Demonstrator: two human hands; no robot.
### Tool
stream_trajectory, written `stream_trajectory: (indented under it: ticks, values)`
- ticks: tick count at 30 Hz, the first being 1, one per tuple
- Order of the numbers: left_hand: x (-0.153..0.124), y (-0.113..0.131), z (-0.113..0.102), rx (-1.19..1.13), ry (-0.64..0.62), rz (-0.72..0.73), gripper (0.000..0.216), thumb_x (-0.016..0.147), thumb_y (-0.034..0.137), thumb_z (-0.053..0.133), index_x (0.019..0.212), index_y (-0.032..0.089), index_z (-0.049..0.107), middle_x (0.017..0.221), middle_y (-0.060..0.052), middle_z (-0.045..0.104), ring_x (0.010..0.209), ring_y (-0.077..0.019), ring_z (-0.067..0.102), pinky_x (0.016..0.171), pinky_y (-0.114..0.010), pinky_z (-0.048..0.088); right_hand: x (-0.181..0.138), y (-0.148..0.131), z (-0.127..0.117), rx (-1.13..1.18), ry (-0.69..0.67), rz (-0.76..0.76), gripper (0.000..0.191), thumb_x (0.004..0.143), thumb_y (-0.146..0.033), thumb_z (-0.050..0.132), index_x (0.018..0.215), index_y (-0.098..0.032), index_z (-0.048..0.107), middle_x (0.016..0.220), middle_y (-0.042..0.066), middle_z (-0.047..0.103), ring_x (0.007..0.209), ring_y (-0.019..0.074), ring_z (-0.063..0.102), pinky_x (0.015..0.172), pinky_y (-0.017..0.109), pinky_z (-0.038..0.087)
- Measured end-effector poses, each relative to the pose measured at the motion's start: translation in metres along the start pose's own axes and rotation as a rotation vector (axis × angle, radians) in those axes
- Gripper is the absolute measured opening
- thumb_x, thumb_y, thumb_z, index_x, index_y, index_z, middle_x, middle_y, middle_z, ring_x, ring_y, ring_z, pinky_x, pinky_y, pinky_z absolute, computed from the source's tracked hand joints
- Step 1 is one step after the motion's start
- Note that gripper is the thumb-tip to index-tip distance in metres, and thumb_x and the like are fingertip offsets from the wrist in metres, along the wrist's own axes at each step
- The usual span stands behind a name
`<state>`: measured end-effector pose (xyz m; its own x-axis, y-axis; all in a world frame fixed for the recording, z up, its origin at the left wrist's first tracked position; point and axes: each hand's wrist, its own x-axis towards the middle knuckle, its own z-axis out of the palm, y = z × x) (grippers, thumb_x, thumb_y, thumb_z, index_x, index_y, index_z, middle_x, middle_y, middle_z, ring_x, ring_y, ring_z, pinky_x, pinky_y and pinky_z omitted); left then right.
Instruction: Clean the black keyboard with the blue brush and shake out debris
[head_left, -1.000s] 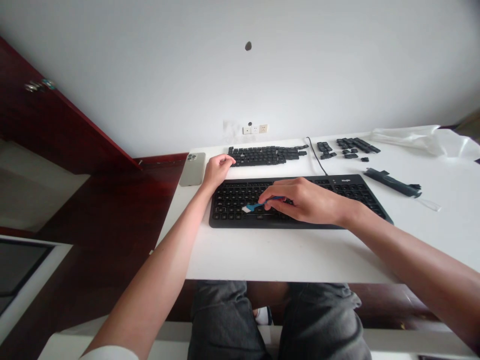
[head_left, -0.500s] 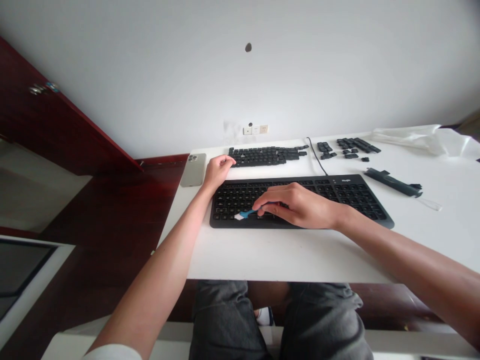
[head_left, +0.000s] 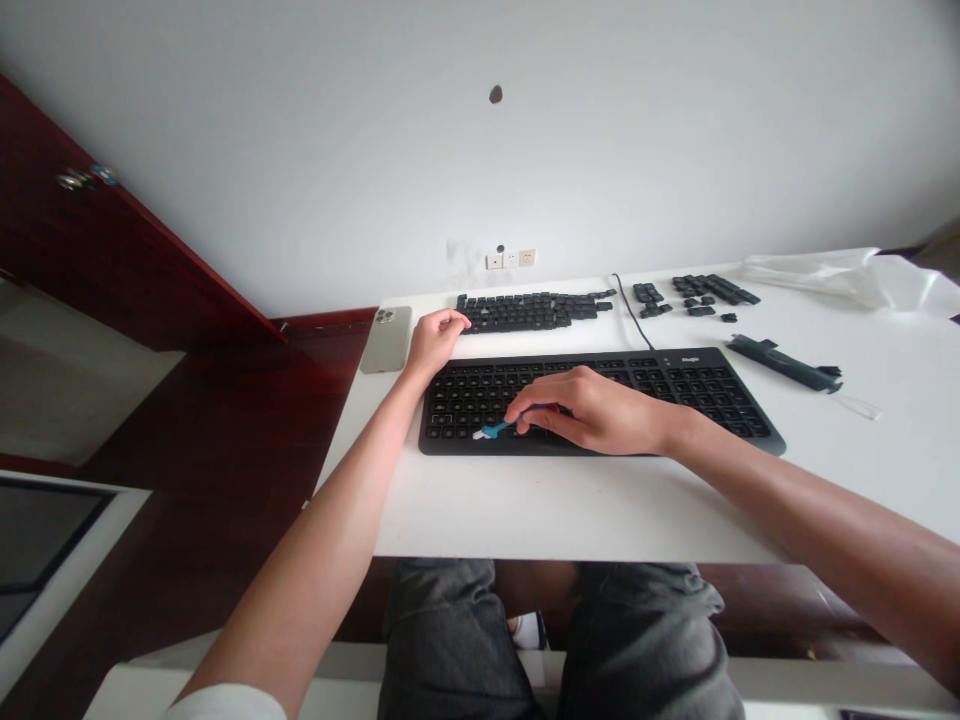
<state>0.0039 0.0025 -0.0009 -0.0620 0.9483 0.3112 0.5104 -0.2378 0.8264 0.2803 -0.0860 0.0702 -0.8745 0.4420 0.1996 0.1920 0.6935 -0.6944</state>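
Note:
My right hand pinches a small blue brush with white bristles. Its bristle end is on the lower left keys of the black keyboard, which has its keycaps off in the part I can see. The palm covers the middle of the keyboard. My left hand rests by the keyboard's upper left corner, fingers curled in and thumb against them, with nothing visible in it. Just beyond its fingertips lies a block of loose black keycaps laid out in rows.
A phone lies face down left of my left hand. More keycaps sit at the back right. A dark tool with a wire loop lies right of the keyboard, near crumpled white plastic. A cable runs back toward the wall.
The brush's bristle end has shifted very slightly right along the bottom key row, and its bristles look narrower. My left hand stays in place.

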Motion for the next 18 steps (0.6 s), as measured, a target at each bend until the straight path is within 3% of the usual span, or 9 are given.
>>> stream_trajectory:
  ticks: [3,7,18]
  values:
    - [0.0003,-0.0012,-0.0004,-0.004,-0.003,0.011,0.018,0.084,0.025,0.058,0.081,0.021,0.075,0.092,-0.003,0.079,0.091,-0.0208,0.07,0.089,-0.033,0.052,-0.0003,0.0016,-0.0011,-0.013,0.049,0.022,0.025,0.104,-0.024,0.054,0.121,-0.02,0.072,0.104,0.005,0.079,0.089,0.0172,0.073,0.076,0.027,0.054]
    - [0.0002,-0.0017,-0.0011,0.023,-0.004,-0.013,0.019,0.084,0.027,0.058,0.082,0.022,0.076,0.092,-0.003,0.079,0.086,-0.0204,0.069,0.087,-0.033,0.051,-0.0008,0.0028,-0.0024,-0.023,-0.005,0.01,0.025,0.104,-0.022,0.054,0.12,-0.021,0.073,0.102,0.005,0.079,0.086,0.0168,0.073,0.073,0.027,0.053]
    - [0.0007,-0.0037,-0.0006,0.031,-0.001,-0.013,0.02,0.083,0.028,0.057,0.082,0.022,0.076,0.093,-0.003,0.079,0.087,-0.0205,0.069,0.087,-0.032,0.05,-0.002,0.0011,-0.0047,-0.074,0.024,-0.019,0.027,0.105,-0.02,0.05,0.122,-0.02,0.071,0.103,0.007,0.078,0.09,0.0188,0.071,0.081,0.031,0.053]
